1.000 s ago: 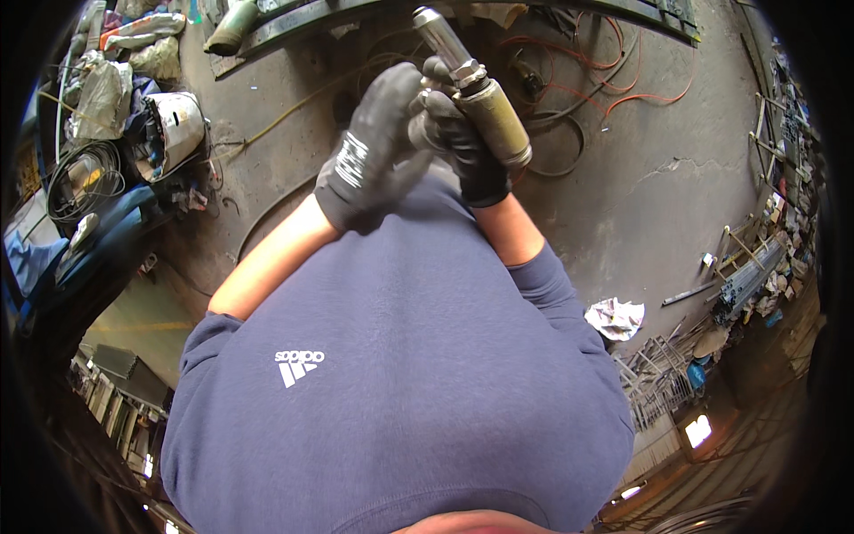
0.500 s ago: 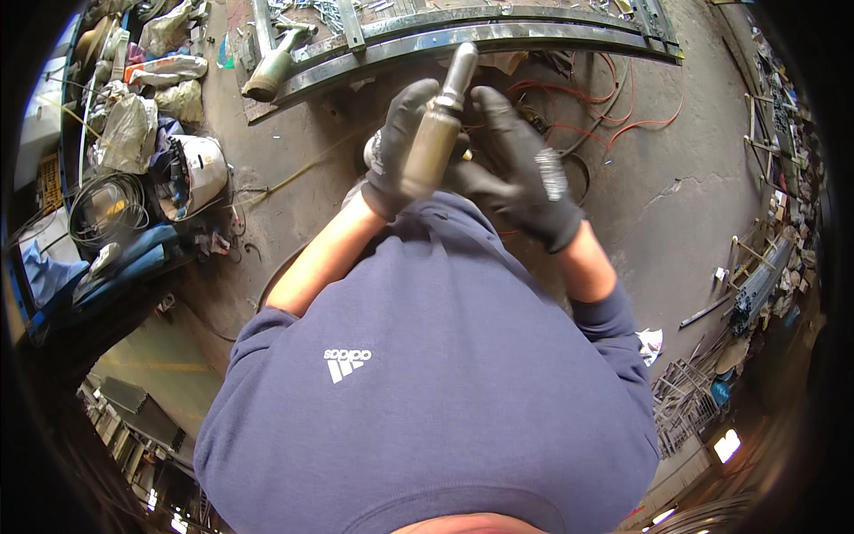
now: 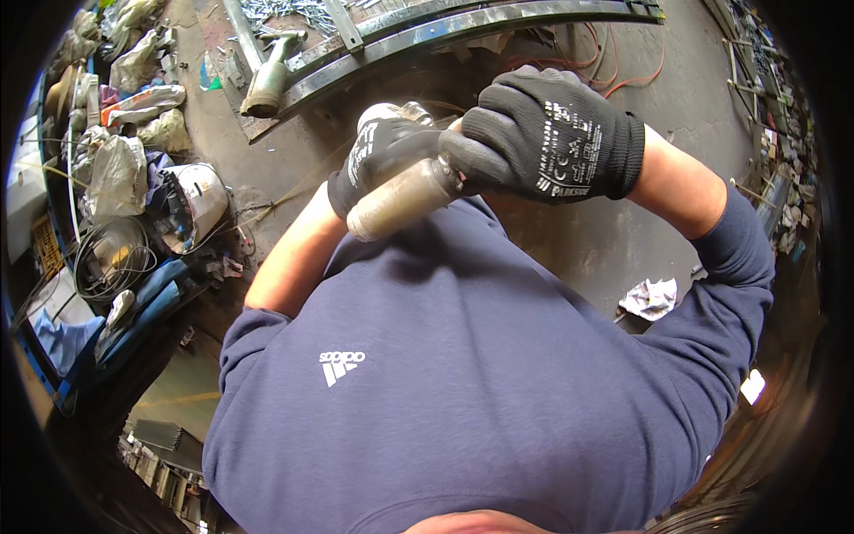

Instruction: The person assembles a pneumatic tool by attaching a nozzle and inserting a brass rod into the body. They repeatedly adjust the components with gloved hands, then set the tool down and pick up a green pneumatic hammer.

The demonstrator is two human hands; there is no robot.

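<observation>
Dark concrete floor point(image 3: 614, 240) is seen below, stained and oily. A long curved black steel frame point(image 3: 463, 27) is laid across the far side, with a scatter of bright screws point(image 3: 285, 11) beyond it. Clutter is piled along the left: plastic bags point(image 3: 111, 173), a coil of cable point(image 3: 111, 262), a welding helmet point(image 3: 196, 200). A second olive-grey power tool point(image 3: 267, 76) is left lying on the floor at far left, just beside the frame. A crumpled white rag point(image 3: 651, 298) is noted on the floor at right, well apart from the hands.

A dusty, olive-grey cylindrical power tool point(image 3: 400, 198) is held at chest height, near the centre, tilted with its butt end toward the lower left. The right hand point(image 3: 547, 138), in a black knit glove, is closed over the tool's far end, fingers wrapped around it. The left hand point(image 3: 378, 160), likewise gloved, is clamped on the tool's body just beside the right, touching it.
</observation>
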